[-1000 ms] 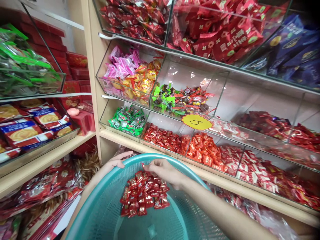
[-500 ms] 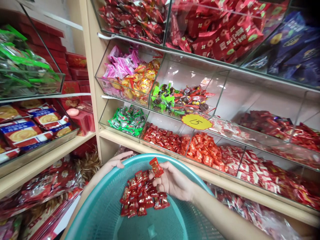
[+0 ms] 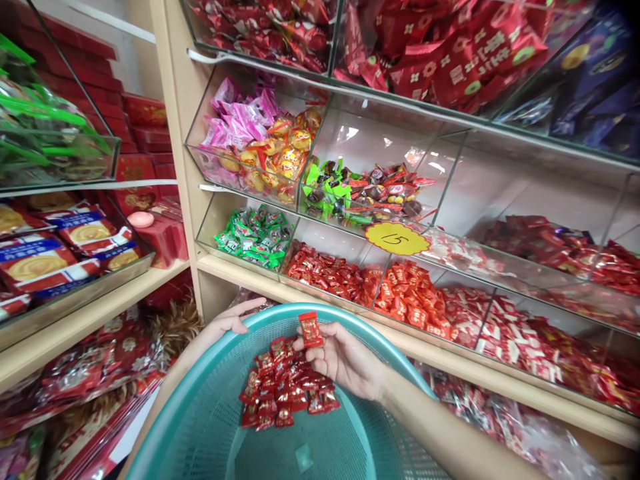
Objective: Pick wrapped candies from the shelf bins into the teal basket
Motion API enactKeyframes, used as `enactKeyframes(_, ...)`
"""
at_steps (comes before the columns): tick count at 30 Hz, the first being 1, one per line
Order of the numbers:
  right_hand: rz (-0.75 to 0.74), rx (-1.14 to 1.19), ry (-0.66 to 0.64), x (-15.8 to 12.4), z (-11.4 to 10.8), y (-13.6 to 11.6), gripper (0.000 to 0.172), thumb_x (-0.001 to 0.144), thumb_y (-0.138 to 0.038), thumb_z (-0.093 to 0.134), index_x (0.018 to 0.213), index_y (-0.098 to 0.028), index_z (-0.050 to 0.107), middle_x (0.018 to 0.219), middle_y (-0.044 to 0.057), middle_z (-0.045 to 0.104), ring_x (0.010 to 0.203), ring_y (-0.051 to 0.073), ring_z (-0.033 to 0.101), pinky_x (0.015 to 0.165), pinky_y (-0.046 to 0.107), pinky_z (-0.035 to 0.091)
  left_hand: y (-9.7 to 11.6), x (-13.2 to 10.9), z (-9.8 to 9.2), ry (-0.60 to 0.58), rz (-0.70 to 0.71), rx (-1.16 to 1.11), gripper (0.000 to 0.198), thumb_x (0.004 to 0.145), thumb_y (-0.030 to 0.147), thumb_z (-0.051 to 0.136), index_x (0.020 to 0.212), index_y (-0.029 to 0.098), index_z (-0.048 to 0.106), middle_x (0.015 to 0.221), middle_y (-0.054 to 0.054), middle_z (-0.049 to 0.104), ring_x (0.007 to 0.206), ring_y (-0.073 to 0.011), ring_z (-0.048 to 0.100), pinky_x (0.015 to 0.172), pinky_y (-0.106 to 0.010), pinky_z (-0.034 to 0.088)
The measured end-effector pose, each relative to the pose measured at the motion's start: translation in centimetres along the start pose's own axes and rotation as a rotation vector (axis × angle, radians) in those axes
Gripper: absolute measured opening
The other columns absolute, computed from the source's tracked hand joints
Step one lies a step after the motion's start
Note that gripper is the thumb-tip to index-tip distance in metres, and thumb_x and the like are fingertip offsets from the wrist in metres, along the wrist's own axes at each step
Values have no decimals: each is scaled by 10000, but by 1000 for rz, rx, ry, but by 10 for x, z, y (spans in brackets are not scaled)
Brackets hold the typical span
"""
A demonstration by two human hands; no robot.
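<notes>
Pinched between the thumb and fingers of my right hand (image 3: 345, 357) is a small red wrapped candy (image 3: 311, 329), held upright above the basket. Below it, a pile of the same red candies (image 3: 280, 390) lies on the floor of a teal plastic basket (image 3: 173, 400) with perforated walls. My left hand (image 3: 227, 325) grips the basket's far left rim, one finger reaching along the outside and the forearm running down the basket's left side. Part of that hand is hidden behind the rim.
Ahead, clear shelf bins hold green-wrapped candies (image 3: 255, 237), small red candies (image 3: 325, 270) and orange-red packets (image 3: 407, 297). A yellow "15" tag (image 3: 397, 238) hangs on the middle tier's edge. A wooden upright (image 3: 177, 133) divides off the left shelves. Bagged goods (image 3: 95, 360) lie low at left.
The candy in my right hand has turned to face me more squarely. The shelves have shifted slightly in view. My left hand stays at the rim.
</notes>
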State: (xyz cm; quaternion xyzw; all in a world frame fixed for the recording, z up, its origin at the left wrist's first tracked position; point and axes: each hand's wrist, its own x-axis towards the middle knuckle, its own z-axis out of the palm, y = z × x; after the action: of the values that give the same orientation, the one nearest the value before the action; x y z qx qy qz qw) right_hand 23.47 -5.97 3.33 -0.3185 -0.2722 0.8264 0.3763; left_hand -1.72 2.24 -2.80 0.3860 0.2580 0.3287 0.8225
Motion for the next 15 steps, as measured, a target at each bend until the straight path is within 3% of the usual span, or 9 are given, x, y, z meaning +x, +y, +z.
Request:
enactKeyframes(7, -53, -165, 182, 2, -2, 3, 278, 785, -288, 661, 968, -81, 634, 845, 90, 689, 780, 109, 659, 744, 189, 509, -1, 1, -2, 3, 19, 33, 727, 623, 47, 478, 1336, 181, 444, 1166, -54, 646, 1103, -234, 573, 974, -356, 407)
enactKeyframes(11, -78, -401, 255, 2, -2, 0, 298, 708, -372, 725, 884, -142, 653, 695, -5, 629, 576, 65, 558, 532, 170, 426, -3, -1, 2, 34, 40, 60, 744, 627, 59, 464, 1362, 164, 414, 1174, -68, 639, 1128, -241, 556, 1000, -368, 385)
enactKeyframes(15, -173, -763, 306, 9, -3, -3, 265, 740, -408, 673, 748, -145, 647, 586, -51, 539, 500, 47, 403, 479, 189, 298, -2, -6, 8, 28, 104, 134, 689, 653, 101, 476, 1335, 198, 463, 1163, -45, 645, 1139, -251, 544, 976, -347, 404)
